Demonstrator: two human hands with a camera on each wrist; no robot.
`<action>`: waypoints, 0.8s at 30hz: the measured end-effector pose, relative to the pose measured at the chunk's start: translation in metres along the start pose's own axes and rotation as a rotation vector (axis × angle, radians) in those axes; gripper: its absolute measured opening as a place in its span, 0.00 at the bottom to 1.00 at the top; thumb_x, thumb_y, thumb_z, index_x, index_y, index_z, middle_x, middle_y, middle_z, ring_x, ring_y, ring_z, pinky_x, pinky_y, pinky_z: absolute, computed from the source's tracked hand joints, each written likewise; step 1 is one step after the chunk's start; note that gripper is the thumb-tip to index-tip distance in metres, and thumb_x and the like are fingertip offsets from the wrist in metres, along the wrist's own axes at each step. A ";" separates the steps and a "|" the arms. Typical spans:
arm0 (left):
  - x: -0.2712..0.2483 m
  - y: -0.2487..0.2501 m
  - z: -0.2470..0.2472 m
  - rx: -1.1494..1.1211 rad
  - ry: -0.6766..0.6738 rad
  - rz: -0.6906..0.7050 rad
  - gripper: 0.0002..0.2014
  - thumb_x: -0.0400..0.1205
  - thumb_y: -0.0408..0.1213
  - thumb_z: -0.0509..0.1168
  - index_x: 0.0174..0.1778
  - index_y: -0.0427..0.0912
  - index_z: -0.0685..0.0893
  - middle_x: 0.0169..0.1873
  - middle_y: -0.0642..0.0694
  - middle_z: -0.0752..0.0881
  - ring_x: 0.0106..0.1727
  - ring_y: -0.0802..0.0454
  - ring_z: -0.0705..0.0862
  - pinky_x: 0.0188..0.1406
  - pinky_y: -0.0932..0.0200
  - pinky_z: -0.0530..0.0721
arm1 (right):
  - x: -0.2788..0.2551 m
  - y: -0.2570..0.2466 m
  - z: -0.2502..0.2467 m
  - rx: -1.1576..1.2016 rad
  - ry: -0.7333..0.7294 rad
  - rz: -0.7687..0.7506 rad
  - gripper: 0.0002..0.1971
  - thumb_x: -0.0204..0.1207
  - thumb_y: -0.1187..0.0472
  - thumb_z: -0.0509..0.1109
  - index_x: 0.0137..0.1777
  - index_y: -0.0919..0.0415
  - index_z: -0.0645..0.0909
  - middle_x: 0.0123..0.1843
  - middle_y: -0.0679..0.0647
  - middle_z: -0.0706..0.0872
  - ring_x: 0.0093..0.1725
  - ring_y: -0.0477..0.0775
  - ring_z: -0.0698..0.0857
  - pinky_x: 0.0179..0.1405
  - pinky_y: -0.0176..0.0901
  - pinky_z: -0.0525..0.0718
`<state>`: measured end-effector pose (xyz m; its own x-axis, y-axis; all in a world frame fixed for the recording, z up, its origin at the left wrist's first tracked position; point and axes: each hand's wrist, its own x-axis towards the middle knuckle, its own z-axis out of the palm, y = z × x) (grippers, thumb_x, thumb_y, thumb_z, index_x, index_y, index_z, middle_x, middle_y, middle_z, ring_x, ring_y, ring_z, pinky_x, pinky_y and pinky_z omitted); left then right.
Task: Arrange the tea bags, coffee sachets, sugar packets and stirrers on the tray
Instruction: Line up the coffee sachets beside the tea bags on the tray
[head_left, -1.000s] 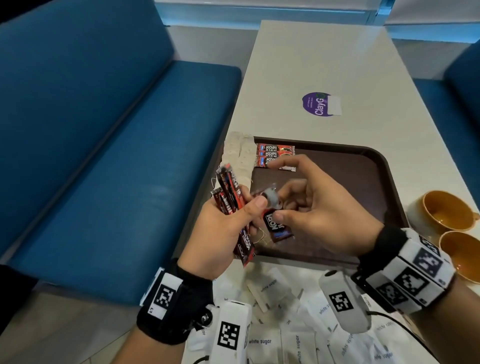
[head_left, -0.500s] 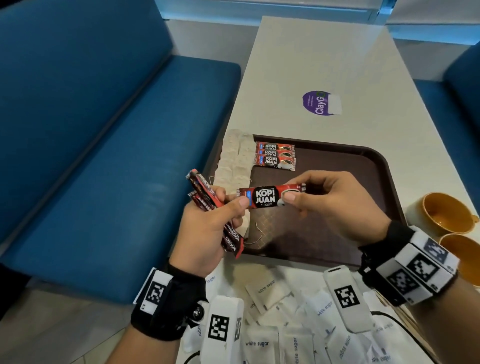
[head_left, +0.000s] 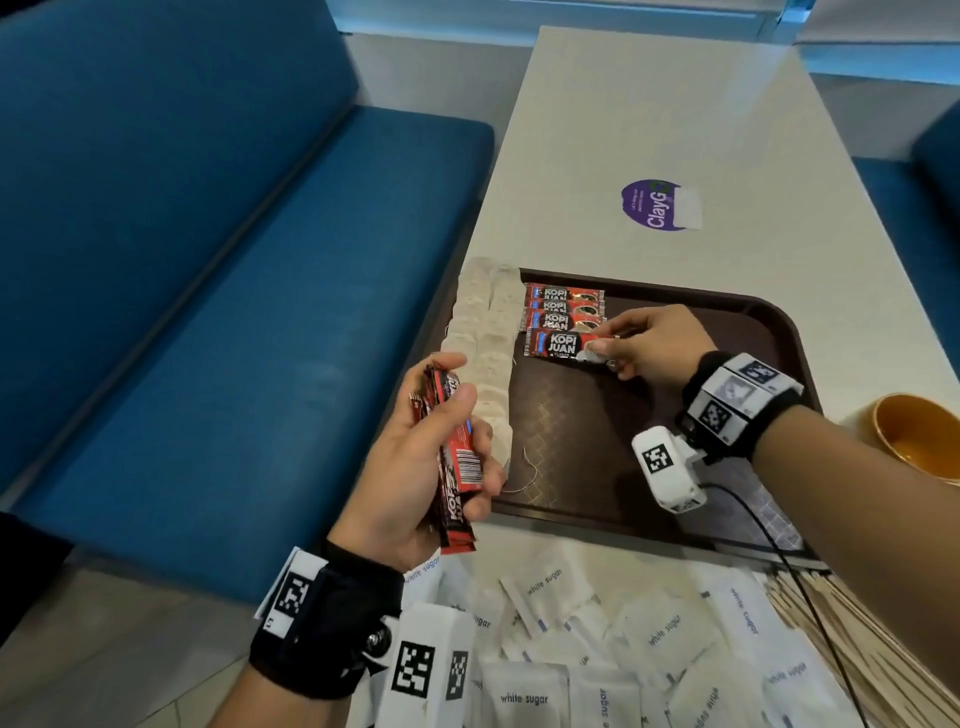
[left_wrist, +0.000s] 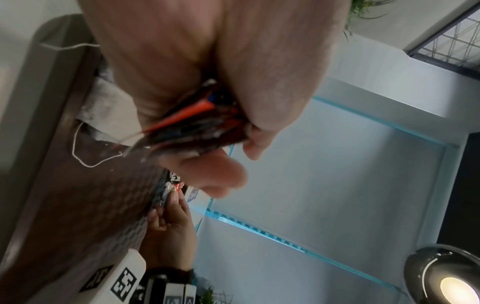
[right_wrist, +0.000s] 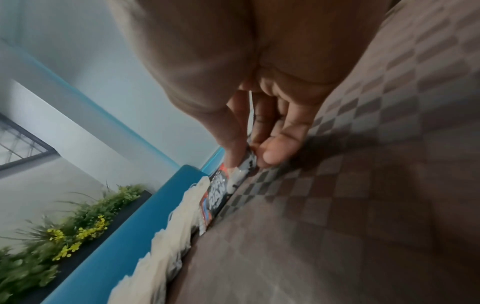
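A brown tray (head_left: 727, 499) sits on a pale table (head_left: 649, 114), seen from above. The right hand (head_left: 657, 343) reaches to about 11 o'clock on the tray, thumb and fingertips pinching the right end of a red-and-black coffee sachet (head_left: 558, 345) (printed "KOPI JUAN") that lies flat just below a column of three placed sachets (head_left: 563, 307). Tea bags (head_left: 485, 353) run in a pale strip along the tray's 9 o'clock edge. The left hand (head_left: 415, 467) hovers beside that edge, fingers curled round a bundle of sachets (head_left: 454, 462) — held upright. White sugar packets (head_left: 597, 649) lie scattered at 6 o'clock off the tray; wooden stirrers (head_left: 852, 634) at 5 o'clock; an orange cup (head_left: 914, 436) at 3 o'clock.
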<state>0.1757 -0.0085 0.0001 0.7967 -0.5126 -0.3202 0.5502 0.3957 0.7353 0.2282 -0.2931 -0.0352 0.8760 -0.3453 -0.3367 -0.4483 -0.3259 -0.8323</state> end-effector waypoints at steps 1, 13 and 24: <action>0.000 0.000 -0.001 -0.019 0.004 -0.017 0.10 0.87 0.42 0.64 0.63 0.55 0.78 0.35 0.39 0.78 0.24 0.45 0.78 0.16 0.63 0.74 | 0.004 0.000 0.002 0.000 -0.006 -0.005 0.07 0.75 0.65 0.82 0.51 0.62 0.91 0.32 0.52 0.88 0.28 0.45 0.83 0.28 0.33 0.84; 0.009 -0.001 -0.012 -0.231 0.008 -0.047 0.22 0.81 0.31 0.63 0.68 0.59 0.79 0.40 0.41 0.77 0.31 0.48 0.76 0.19 0.61 0.74 | 0.021 -0.009 0.001 -0.164 0.031 -0.009 0.12 0.67 0.61 0.88 0.47 0.58 0.90 0.42 0.55 0.91 0.37 0.52 0.88 0.36 0.41 0.88; 0.006 -0.003 -0.006 -0.201 0.055 -0.015 0.34 0.72 0.24 0.63 0.73 0.57 0.79 0.44 0.38 0.79 0.33 0.44 0.78 0.22 0.58 0.75 | 0.020 -0.013 0.000 -0.174 0.069 0.022 0.15 0.68 0.61 0.88 0.49 0.61 0.86 0.42 0.56 0.91 0.35 0.52 0.89 0.33 0.42 0.89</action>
<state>0.1808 -0.0086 -0.0072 0.7973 -0.4798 -0.3662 0.5968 0.5355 0.5976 0.2519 -0.2953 -0.0312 0.8539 -0.4119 -0.3181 -0.4968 -0.4627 -0.7343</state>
